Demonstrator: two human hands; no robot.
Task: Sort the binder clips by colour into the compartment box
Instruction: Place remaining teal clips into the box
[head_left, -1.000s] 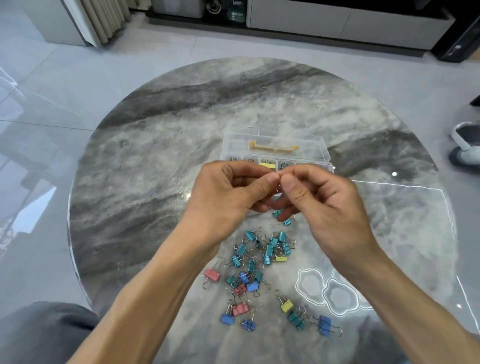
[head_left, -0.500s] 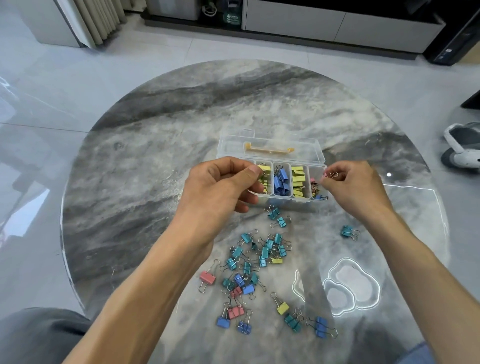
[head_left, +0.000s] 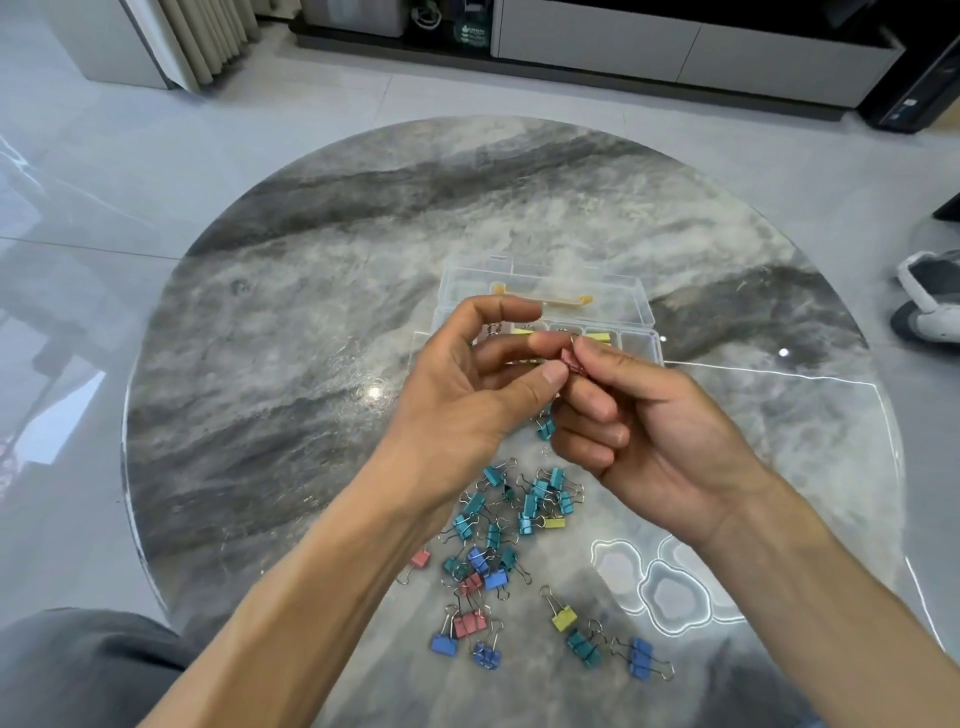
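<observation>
Head view: the left hand (head_left: 467, 395) and right hand (head_left: 654, 431) meet above the near edge of the clear compartment box (head_left: 644, 312). Their fingers pinch one red binder clip (head_left: 571, 360) between them, left thumb against right forefinger. Judged purpose: a hand-over or a separation of joined clips ahead of the drop into a compartment. The other left fingers are spread, the other right fingers curled. The box stands open, with the lid tilted back for free access. Yellow clips show in two compartments; the other contents are hidden by the hands.

Loose pile (head_left: 519, 525) on the surface (head_left: 311, 364), near the person:
- teal: about a dozen, tangled, exact count not possible
- blue: about five
- red: about three
- yellow: two
</observation>
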